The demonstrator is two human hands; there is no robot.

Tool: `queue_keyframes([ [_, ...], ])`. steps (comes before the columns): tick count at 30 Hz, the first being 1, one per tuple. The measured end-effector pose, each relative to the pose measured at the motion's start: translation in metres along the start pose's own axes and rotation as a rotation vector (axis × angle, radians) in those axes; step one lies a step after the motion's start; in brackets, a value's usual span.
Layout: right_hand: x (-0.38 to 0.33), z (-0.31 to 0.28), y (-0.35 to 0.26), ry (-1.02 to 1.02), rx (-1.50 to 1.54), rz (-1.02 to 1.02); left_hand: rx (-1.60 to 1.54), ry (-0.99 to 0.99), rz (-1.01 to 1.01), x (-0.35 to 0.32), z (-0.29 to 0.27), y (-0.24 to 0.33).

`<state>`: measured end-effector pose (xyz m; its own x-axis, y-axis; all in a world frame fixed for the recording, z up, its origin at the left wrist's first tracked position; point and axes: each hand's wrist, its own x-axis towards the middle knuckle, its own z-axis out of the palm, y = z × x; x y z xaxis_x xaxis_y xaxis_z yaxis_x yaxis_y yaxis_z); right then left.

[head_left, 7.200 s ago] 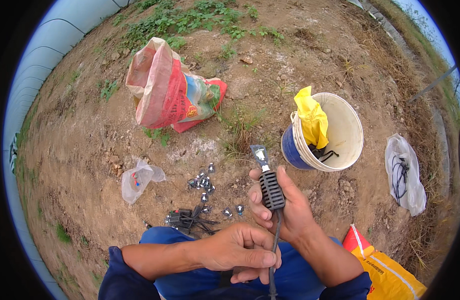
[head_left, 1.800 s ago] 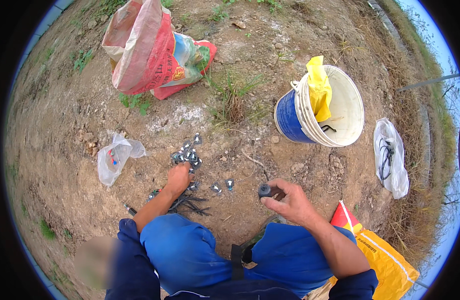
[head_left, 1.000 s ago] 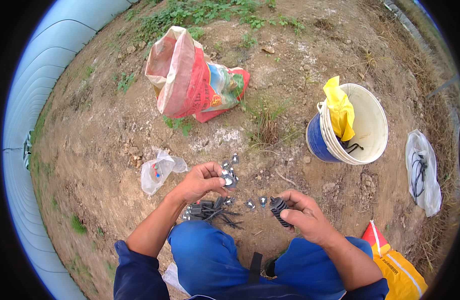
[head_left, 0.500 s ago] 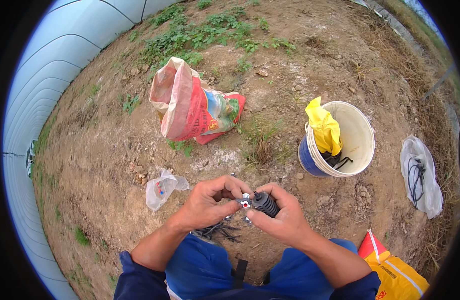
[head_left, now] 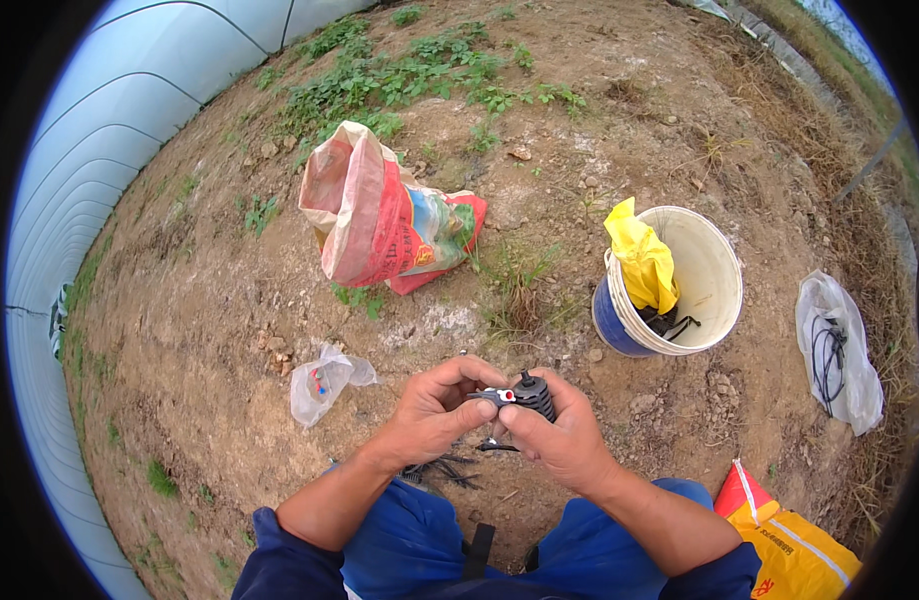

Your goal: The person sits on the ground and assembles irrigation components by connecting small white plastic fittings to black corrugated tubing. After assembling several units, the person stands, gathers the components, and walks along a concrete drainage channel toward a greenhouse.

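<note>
My left hand (head_left: 426,412) pinches a small black fitting (head_left: 492,396) between thumb and fingers; its end is white with a red centre. Closed around a black ribbed cylinder (head_left: 536,397) with a short stub on top, my right hand (head_left: 571,440) has its thumb against the fitting's white end. The two parts touch or nearly touch; whether they are joined I cannot tell. A thin dark piece (head_left: 497,446) shows just below the hands. On the ground by my left knee lie several black cable-like strands (head_left: 447,470), partly hidden by my arm.
A small clear plastic bag (head_left: 329,385) with red and blue bits lies left. Beyond stands an open red woven sack (head_left: 379,225). To the right are a bucket (head_left: 714,280) holding a yellow bag (head_left: 642,262), a clear bag with black cable (head_left: 839,350), and a yellow-red sack (head_left: 789,545).
The fitting has turned so its red centre sits closer against the cylinder, and the cylinder stands more upright. A thin dark piece now shows below my hands.
</note>
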<state>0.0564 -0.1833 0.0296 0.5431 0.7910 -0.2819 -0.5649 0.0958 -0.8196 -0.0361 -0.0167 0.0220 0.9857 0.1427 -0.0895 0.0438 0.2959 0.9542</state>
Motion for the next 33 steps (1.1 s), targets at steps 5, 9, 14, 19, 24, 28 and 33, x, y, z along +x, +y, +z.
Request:
queue_keyframes([
  [5, -0.001, -0.006, 0.0, -0.038, -0.158, 0.013, -0.089, 0.048, 0.063, 0.002, -0.005, -0.012],
  [9, -0.001, -0.003, -0.004, -0.031, -0.364, -0.169, -0.107, 0.083, -0.03, 0.002, -0.008, -0.002],
  [14, 0.001, -0.011, -0.009, -0.078, -0.744, -0.208, -0.057, 0.073, -0.057, -0.001, -0.014, 0.001],
  [19, 0.001, -0.01, -0.012, -0.086, -0.948, -0.24, 0.093, 0.134, -0.11, -0.002, -0.008, 0.005],
  [24, 0.003, -0.013, -0.005, -0.074, -1.042, -0.383, 0.092, 0.239, -0.079, 0.0, -0.001, 0.0],
  [28, 0.003, -0.012, -0.004, -0.06, -1.069, -0.381, 0.072, 0.281, -0.129, 0.0, 0.005, 0.001],
  [33, 0.002, -0.011, -0.004, -0.058, -1.098, -0.371, 0.142, 0.29, -0.115, 0.002, 0.007, -0.005],
])
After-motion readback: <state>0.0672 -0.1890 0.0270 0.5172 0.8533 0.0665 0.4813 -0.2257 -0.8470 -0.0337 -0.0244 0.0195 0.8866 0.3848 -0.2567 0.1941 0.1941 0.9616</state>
